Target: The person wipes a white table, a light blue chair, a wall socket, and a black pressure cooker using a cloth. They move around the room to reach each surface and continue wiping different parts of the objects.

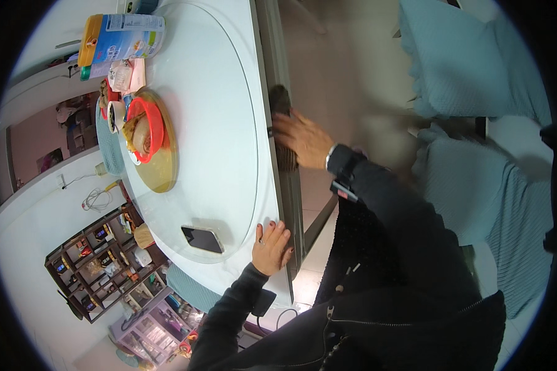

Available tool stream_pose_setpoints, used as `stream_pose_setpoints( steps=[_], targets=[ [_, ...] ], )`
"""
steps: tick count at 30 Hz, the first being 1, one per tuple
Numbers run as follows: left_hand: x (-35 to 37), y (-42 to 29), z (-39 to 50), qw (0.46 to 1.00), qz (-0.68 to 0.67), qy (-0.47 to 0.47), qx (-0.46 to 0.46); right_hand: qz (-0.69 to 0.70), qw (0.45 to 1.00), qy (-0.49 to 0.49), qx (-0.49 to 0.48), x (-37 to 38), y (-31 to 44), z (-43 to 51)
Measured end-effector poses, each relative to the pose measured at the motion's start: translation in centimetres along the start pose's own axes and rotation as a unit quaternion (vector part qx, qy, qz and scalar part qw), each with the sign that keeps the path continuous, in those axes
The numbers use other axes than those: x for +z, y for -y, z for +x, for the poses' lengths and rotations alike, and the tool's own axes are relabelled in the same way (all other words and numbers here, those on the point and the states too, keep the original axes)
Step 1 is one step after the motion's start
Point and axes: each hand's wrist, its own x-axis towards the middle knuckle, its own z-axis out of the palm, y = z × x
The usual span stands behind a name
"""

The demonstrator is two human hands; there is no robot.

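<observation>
My left hand (271, 248) rests palm down near the edge of a white table (268, 195), fingers spread, a ring on one finger. It holds nothing. A smartphone (203, 239) lies a short way off on the round glass turntable (209, 139). My right hand (304, 141) is at the table's dark side, below the top's edge, with blurred fingers stretched out. Beneath and beside it shows a dark brown, ribbed thing (286, 158), partly covered by the hand; I cannot tell what it is or whether I grip it.
On the turntable stand a red bowl (157, 130) of food, on a round wooden board (167, 171), and a large blue can (125, 39) with a yellow lid. Chairs with teal covers (464, 69) stand at right. A dark wooden shelf (97, 264) is on the wall side.
</observation>
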Motion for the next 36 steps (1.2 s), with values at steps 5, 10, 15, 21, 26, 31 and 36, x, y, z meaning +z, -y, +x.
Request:
stream_pose_setpoints(
  steps=[5, 10, 15, 21, 26, 31, 36],
  targets=[
    [-0.8, -0.4, 0.4, 0.999, 0.006, 0.034, -0.002, -0.101, 0.994, -0.025, 0.018, -3.0, -6.9, 7.4],
    [-1.4, -0.9, 1.0, 0.986, 0.017, 0.164, -0.016, -0.171, 0.98, -0.076, 0.066, -5.5, -14.8, 15.9],
    [-1.3, -1.3, 0.9, 0.996, 0.021, 0.084, 0.008, -0.088, 0.978, -0.162, 0.096, -5.1, -16.8, 18.9],
    [-2.7, -2.0, 5.2, 0.96, -0.089, 0.236, -0.12, -0.004, 0.993, -0.02, 0.117, -4.2, -8.0, 11.2],
    [-6.4, 0.7, 15.3, 0.995, -0.059, 0.076, -0.006, 0.007, 0.997, 0.025, 0.07, -4.2, -5.5, 8.5],
    [-11.6, 6.1, 27.5, 0.997, -0.007, -0.069, 0.032, -0.001, 0.999, -0.014, 0.029, -6.2, -11.0, 13.3],
    [-14.2, 8.6, 36.0, 0.999, 0.02, -0.038, 0.012, -0.049, 0.996, -0.059, 0.045, -8.5, -17.7, 19.7]
  ],
)
